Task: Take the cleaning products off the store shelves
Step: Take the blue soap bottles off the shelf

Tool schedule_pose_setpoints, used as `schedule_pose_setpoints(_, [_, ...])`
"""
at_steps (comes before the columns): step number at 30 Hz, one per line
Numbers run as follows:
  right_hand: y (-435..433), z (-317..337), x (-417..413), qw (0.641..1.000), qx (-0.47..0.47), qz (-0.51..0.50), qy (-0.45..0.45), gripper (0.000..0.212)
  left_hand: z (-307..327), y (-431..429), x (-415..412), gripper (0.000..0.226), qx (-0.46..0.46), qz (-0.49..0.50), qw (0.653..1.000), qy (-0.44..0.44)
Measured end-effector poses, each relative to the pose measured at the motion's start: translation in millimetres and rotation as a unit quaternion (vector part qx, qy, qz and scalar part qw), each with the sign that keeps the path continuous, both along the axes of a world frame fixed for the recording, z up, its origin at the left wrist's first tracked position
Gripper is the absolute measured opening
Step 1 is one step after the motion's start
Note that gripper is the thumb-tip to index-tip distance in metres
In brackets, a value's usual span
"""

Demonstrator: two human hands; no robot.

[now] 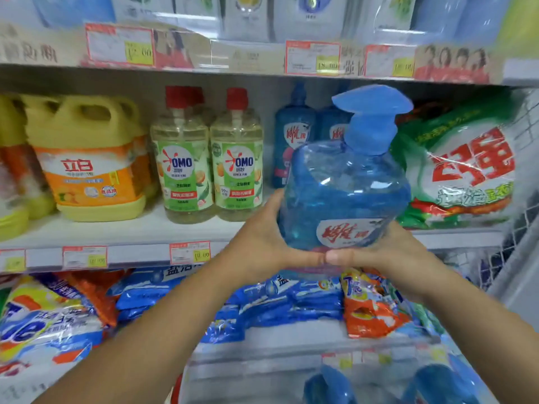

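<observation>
Head view. A blue pump bottle [344, 193] of clear plastic, blue liquid inside and a red-and-white label low on its front, is held between both hands in front of the middle shelf [140, 252]. The left grip [262, 243] cups the bottle's lower left side, fingers curled up round its wall. The right grip [388, 252] closes on the lower right side, and the two thumbs meet just under the label. Both grips are thus grasping the bottle, which stands upright with its pump head above them. Its base appears to be level with the shelf's front edge and clear of the board, though the blur leaves this uncertain. Behind and just above the left grip stand two matching blue bottles [291, 141]. Farther left of it are two OMO bottles [180, 170] with red caps and a yellow jug [87, 164]. Beyond the right grip a green-and-white detergent bag [466, 170] leans on the same shelf. Below both grips, packets of blue and orange powder [291, 301] lie on the lower shelf. The step in hand is judged to be the withdrawal of one product, already lifted from its row. The next move calls for drawing the bottle toward the body, kept upright, with its pump head clear of the shelf above. Many products are not yet removed.
</observation>
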State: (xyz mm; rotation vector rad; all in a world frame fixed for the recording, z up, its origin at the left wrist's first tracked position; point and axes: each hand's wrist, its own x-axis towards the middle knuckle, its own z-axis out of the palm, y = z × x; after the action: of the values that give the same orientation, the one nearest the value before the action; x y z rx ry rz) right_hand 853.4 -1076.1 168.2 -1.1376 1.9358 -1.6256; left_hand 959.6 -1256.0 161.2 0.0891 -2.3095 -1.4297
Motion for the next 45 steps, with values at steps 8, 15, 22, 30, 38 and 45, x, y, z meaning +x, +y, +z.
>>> schedule_pose_setpoints(8, [-45.6, 19.5, -81.4, 0.998, -0.055, -0.009, 0.039, 0.068, 25.5, -41.5, -77.5, 0.108, -0.06, 0.017, 0.998, 0.022])
schedule_pose_setpoints(15, [-66.4, 8.1, -126.4, 0.999, 0.001, -0.001, 0.033, 0.092, 5.6, -57.9, -107.1, 0.09, -0.063, 0.034, 0.997, -0.001])
schedule_pose_setpoints(22, [-80.6, 7.1, -146.0, 0.993, 0.067, -0.032, 0.093, 0.095, -16.0, -79.2, -75.0, 0.085, -0.365, 0.111, 0.919, -0.102])
schedule_pose_setpoints(30, [-111.2, 19.3, -163.1, 0.994, 0.086, -0.037, 0.051, 0.092, -63.9, -96.7, -73.4, 0.054, -0.575, 0.163, 0.801, 0.039])
schedule_pose_setpoints(38, [-138.8, -13.2, -173.8, 0.991, 0.008, -0.128, 0.044, 0.096, -67.7, -96.0, -75.4, 0.05, -0.568, 0.17, 0.802, 0.074])
schedule_pose_setpoints(45, [-158.1, -16.2, -177.9, 0.983, 0.035, -0.165, 0.07, 0.069, -69.4, -96.9, -76.0, 0.05, -0.57, 0.167, 0.801, 0.074])
